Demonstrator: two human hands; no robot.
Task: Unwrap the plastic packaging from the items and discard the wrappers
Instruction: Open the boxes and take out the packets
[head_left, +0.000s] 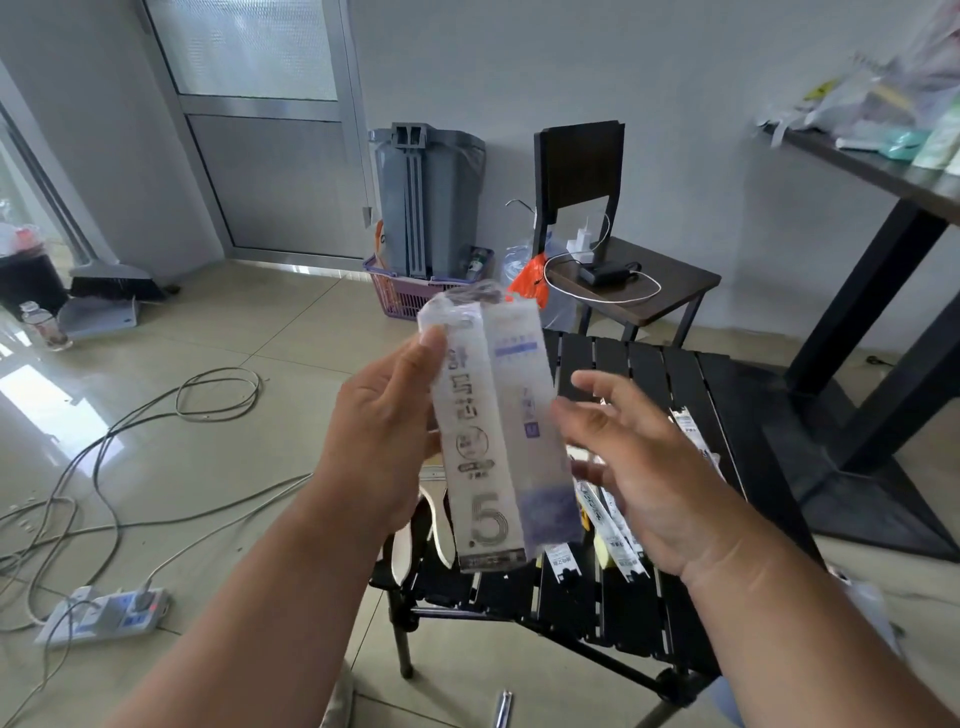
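Left grip (384, 441): we hold the wrapped pack (498, 431) upright, thumb on its front, above the tabletop's near edge.
Right grip (639, 467): we keep it wide, fingers spread just beside the pack, holding nothing.
Tabletop (691, 395): black slats; more wrapped items (618, 540) lie below our hands.
Beyond: grey bin (426, 197) in a purple basket (400, 296).

The translucent white plastic-wrapped pack (493, 441) is showing grey lettering, a large grey "5" and a purple patch at five o'clock. Behind it, the black slatted desk (649, 374) is carrying white black-printed packets (618, 540).
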